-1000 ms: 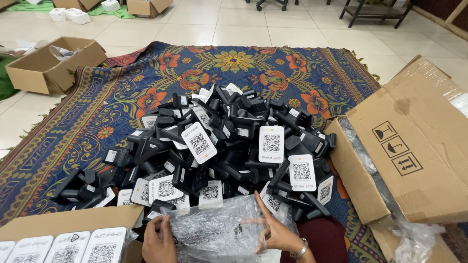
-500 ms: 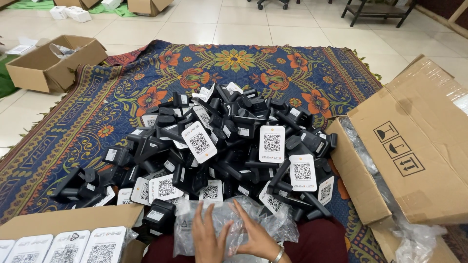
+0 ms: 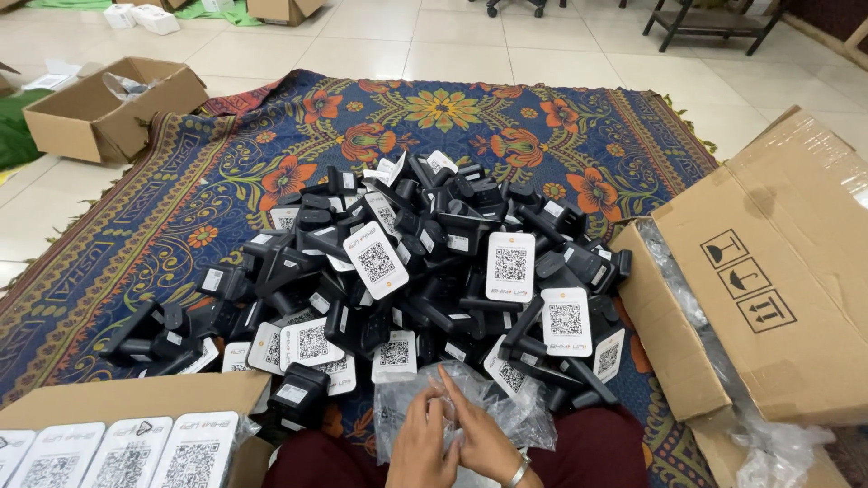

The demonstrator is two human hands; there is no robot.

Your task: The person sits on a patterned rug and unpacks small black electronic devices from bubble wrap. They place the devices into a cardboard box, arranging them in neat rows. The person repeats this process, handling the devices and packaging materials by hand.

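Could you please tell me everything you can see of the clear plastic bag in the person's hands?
The clear plastic bag is thin, crinkled and see-through film, glinting in places. It lies bunched on the person's lap at the near edge of the pile of black devices. The left hand and right hand both press on it from above. Its contents cannot be made out.

**Bare hands, one bangle, maroon legs**

Two bare hands low at 6 o'clock of the head view: left hand, right hand. No gloves, no rings that can be made out, no sleeves in sight; wrists bare to the frame edge. Right wrist carries a thin silver metal bangle, plain and shiny, sitting at 5 o'clock of that hand. Legs covered in dark maroon cloth, plain, no pattern or seams visible, showing at 7 o'clock and 5 o'clock of the hands. Nails too small to tell.
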